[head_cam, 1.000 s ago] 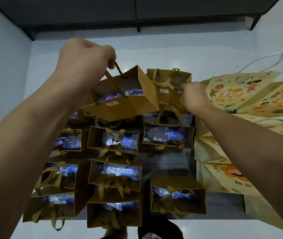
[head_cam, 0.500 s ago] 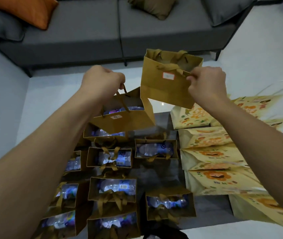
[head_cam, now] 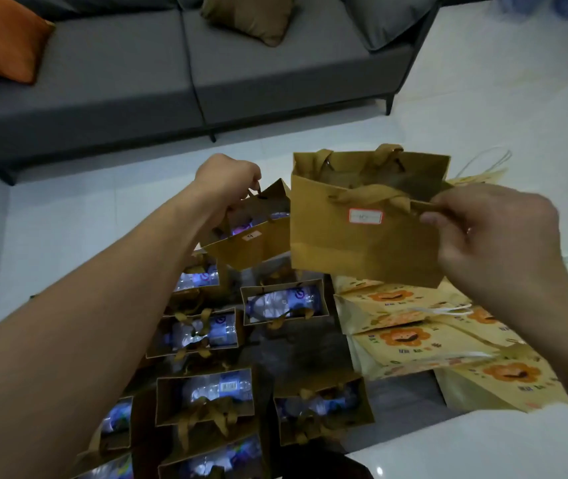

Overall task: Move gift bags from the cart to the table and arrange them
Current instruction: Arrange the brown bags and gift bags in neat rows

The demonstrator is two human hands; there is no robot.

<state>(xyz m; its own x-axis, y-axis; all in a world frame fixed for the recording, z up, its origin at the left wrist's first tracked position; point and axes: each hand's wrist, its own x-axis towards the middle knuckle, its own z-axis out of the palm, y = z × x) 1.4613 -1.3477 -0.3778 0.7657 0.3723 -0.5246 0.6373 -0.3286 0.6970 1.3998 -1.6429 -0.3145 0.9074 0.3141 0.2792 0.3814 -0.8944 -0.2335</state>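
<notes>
Two bags: both held in the air at once, one per hand, above the dark surface (head_cam: 313, 344) where the rest stand.
Step in hand: carrying a pair of gift bags away from the standing rows, judged mid-transfer; nothing here shows which surface is the cart and which the table.
Left hand (head_cam: 229, 183): at about eleven o'clock from the picture's middle, fist curled round the ribbon handles of the smaller-looking brown bag (head_cam: 248, 242), which hangs tilted with a bottle showing inside.
Right hand (head_cam: 493, 229): at about two o'clock, thumb and fingers pinching the ribbon handle at the rim of the nearer brown bag (head_cam: 362, 250), which hangs upright, label facing the camera.
Arms: both stretched forward, the two bags touching or overlapping between the hands.
Remaining bags: brown bags with bottles (head_cam: 284, 304) at six to seven o'clock; yellow printed bags (head_cam: 410, 337) lying at four o'clock.
Next move calls for: keeping both bags level so the bottles stay in, then finding a free spot to set them down upright.
Background: grey sofa (head_cam: 179, 74) at twelve o'clock.
</notes>
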